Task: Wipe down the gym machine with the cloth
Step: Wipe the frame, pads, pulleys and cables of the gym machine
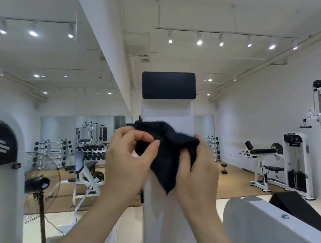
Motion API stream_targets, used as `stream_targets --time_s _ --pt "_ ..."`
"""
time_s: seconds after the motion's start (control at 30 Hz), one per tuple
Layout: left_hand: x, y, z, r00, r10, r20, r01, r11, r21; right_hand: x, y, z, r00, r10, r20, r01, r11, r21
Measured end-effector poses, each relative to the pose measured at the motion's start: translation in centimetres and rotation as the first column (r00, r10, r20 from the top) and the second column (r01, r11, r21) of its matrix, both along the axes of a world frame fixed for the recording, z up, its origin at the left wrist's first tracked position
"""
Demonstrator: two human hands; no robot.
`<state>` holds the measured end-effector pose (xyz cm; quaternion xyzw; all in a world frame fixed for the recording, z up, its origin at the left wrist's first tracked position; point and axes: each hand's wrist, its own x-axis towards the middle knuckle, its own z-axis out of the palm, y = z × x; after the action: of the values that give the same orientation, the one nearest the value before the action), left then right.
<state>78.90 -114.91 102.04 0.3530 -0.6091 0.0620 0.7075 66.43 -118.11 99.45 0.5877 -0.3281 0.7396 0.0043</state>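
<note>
The cloth (167,156) lies against the machine column (164,217), below its pad (168,85); fan (38,183) left.

1 head-worn camera faces forward, seemingly close before the gym machine (160,217).

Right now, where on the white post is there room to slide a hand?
Bare post shows between the screen and the cloth, and again below the cloth. The middle is crowded: the left hand and right hand both hold the cloth there.
</note>
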Motion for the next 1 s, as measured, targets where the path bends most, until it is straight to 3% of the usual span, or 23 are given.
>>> stream_targets --time_s 0.1,0.13,0.2,0.27,0.47,0.63,0.73,0.83,0.93,1.0 --pt "-0.4 -0.3 3.6 0.979 -0.017 -0.204 -0.020 0.984 -0.179 0.4 1.4 6.6 0.991 -0.079 0.109 0.107 0.954 -0.278" --pt "-0.2 -0.3 5.2 0.970 -0.072 -0.233 0.013 0.970 -0.245 0.6 1.5 8.6 0.989 -0.122 0.084 0.144 0.928 -0.344" --pt "-0.3 -0.4 8.0 0.967 -0.146 -0.211 0.075 0.948 -0.310 1.3 1.4 11.5 0.977 -0.205 -0.058 0.175 0.929 -0.327" --pt "-0.9 -0.8 9.7 0.982 -0.116 -0.150 0.070 0.958 -0.279 1.8 0.7 12.0 0.954 -0.243 -0.178 0.190 0.944 -0.269" --pt "-0.5 -0.6 4.5 0.981 0.193 0.010 -0.188 0.965 -0.184 1.7 0.3 4.4 0.901 -0.380 -0.210 0.307 0.900 -0.311" --pt "0.1 0.3 5.7 0.987 -0.012 0.163 0.026 0.996 -0.088 2.6 0.4 4.0 0.986 -0.140 -0.093 0.117 0.969 -0.217" --pt "-1.4 -1.7 5.6 0.985 0.077 0.151 -0.065 0.994 -0.086 3.6 -0.1 3.2 0.963 -0.242 -0.118 0.208 0.947 -0.243" --pt "-1.2 -2.6 1.3 0.979 0.146 0.139 -0.141 0.989 -0.040 3.9 -0.4 0.0 0.895 -0.382 -0.230 0.306 0.901 -0.308" --pt "0.2 -1.6 -2.7 0.987 0.047 0.151 -0.063 0.993 0.099 3.4 0.3 -2.4 0.933 -0.269 -0.240 0.175 0.920 -0.351" --pt "0.8 -1.4 -1.8 0.989 0.001 0.151 -0.016 0.995 0.095 2.9 0.5 -1.2 0.963 -0.204 -0.178 0.135 0.931 -0.339"
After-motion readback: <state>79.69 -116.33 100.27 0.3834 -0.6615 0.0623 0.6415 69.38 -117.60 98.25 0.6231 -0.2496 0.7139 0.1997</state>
